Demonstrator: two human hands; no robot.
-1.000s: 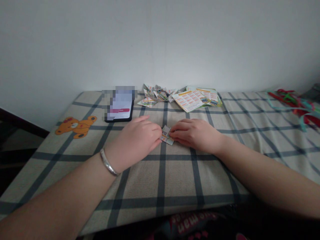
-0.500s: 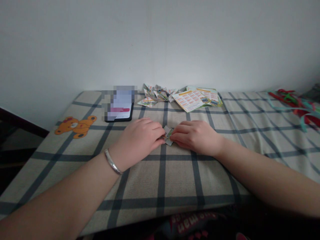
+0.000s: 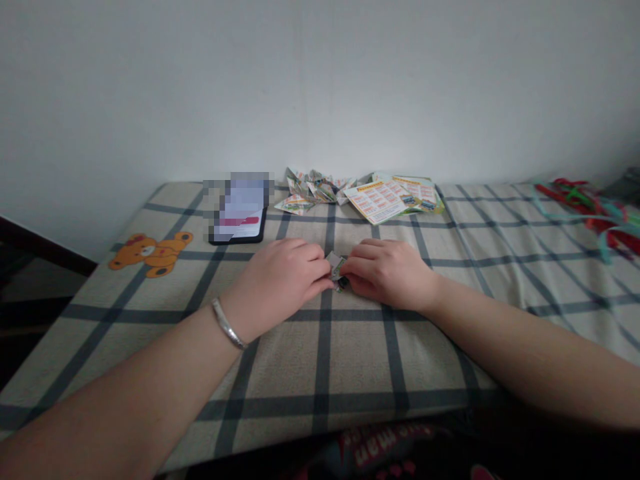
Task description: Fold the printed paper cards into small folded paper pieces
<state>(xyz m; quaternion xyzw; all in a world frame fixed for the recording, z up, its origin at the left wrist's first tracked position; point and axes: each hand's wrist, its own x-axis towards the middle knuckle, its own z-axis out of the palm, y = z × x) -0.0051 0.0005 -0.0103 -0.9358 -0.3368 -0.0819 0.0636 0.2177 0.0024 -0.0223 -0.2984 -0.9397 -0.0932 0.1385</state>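
Between my two hands is a small folded piece of printed paper (image 3: 337, 262), pale with some green print. My left hand (image 3: 287, 273) pinches its left side with thumb and fingertips. From the other side, my right hand (image 3: 387, 272) grips the right edge with bent fingers. Both hands rest low over the checked cloth, close together, and their fingers hide much of the paper. A silver bangle (image 3: 227, 325) circles my left wrist.
Behind my hands lie several folded paper pieces (image 3: 320, 187) and a stack of printed leaflets (image 3: 383, 200). A phone (image 3: 243, 223) with a lit screen lies at the left, near an orange bear figure (image 3: 153, 253). Coloured ribbons (image 3: 590, 210) sit far right; a wall (image 3: 320, 87) stands behind.
The folded paper has tilted or bent between my fingers, and a darker printed part now shows at its lower edge. My left fingers have shifted slightly right.
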